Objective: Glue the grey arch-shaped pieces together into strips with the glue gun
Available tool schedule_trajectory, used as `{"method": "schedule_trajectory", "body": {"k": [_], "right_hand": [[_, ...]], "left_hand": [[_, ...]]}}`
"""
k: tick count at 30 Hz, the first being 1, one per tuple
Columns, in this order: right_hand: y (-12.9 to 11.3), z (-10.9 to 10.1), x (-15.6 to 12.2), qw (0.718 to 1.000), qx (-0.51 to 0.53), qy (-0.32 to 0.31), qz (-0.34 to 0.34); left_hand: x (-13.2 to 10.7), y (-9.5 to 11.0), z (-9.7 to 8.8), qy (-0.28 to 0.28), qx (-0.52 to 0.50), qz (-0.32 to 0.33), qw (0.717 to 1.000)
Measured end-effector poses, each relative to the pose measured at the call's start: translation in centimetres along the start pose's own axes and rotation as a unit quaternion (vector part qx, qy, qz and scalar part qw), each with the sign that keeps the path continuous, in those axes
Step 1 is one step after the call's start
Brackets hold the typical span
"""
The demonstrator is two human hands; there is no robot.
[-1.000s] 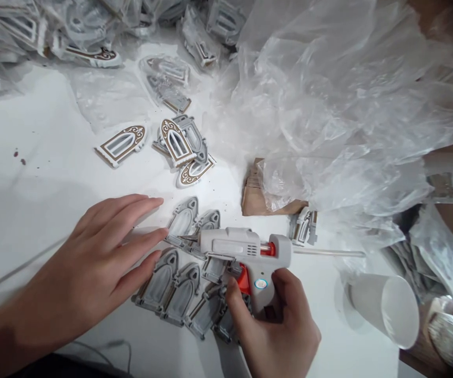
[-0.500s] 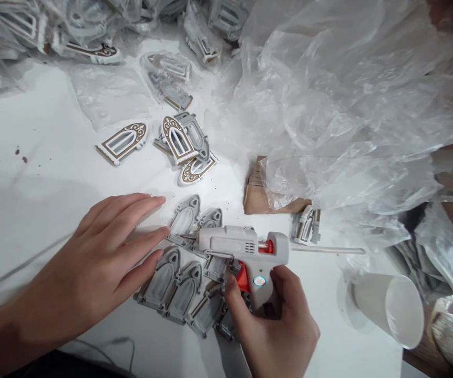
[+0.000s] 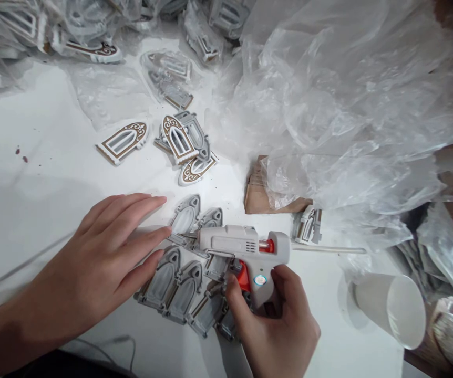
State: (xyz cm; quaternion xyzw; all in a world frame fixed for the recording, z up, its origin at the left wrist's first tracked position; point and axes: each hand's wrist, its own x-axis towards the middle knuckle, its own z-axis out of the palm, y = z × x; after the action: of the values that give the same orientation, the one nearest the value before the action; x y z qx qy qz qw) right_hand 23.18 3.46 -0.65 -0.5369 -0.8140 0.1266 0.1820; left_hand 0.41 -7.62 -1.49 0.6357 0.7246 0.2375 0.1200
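Observation:
In my right hand (image 3: 276,320) is a white hot glue gun (image 3: 230,241) with a red trigger, its nozzle pointing left. A long glue stick (image 3: 329,249) sticks out of its back end. The nozzle tip lies over the lower edge of a grey arched window piece (image 3: 185,218), which is turned back side up. My left hand (image 3: 112,252) stretches flat with fingers apart, its index fingertip at that piece's edge. More grey arched pieces (image 3: 183,291) lie in rows below and partly under the gun, several of them hidden by it and by my right hand.
Brown-and-white arched pieces (image 3: 179,139) lie loosely beyond my hands. Bagged pieces (image 3: 84,31) are heaped along the far edge. Clear plastic bags (image 3: 329,94) fill the far right, over a piece of cardboard (image 3: 260,197). A white cup (image 3: 390,310) lies at the right edge; a cable (image 3: 25,262) runs at left.
Almost nothing differs. Both hands and the glue gun stay in place, with only a very slight shift of the view.

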Motion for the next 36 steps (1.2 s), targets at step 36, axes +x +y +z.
{"method": "schedule_trajectory", "body": {"k": [36], "right_hand": [[0.03, -0.24, -0.10, 1.000, 0.015, 0.011, 0.005]], "left_hand": [[-0.04, -0.36, 0.24, -0.012, 0.011, 0.004, 1.000]]}}
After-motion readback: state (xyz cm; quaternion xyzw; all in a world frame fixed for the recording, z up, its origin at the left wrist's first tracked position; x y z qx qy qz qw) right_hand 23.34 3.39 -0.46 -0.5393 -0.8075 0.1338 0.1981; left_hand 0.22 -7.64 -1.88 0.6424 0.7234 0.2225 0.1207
